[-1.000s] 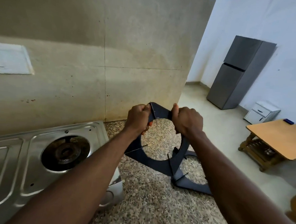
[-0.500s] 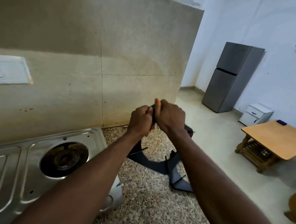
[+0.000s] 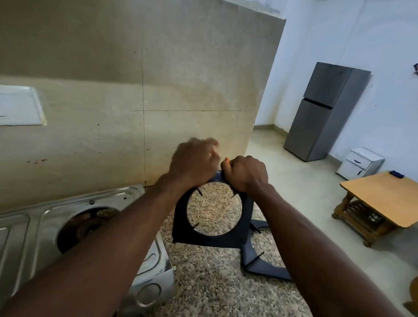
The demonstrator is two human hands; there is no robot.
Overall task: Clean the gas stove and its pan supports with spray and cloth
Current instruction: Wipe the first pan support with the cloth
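The right hand [image 3: 246, 175] grips a dark square metal pan support [image 3: 208, 240]. The left hand [image 3: 193, 162] is too blurry to tell.

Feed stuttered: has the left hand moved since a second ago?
Yes. The left hand has risen toward the wall's horizontal tile joint; it is motion-blurred.

The gas stove [image 3: 14, 239] is stainless steel, smooth and glossy with pressed ridges. The upright pan support [image 3: 207, 242] and the second pan support [image 3: 267, 269] lying flat are dark metal with a matt, dull finish. The countertop [image 3: 214, 293] is speckled polished stone, the wall tile [image 3: 195, 84] is smooth beige with a faint sheen and brownish spots, the fridge [image 3: 321, 111] has a grey satin metallic skin, and the table [image 3: 391, 194] is light, matt wood.
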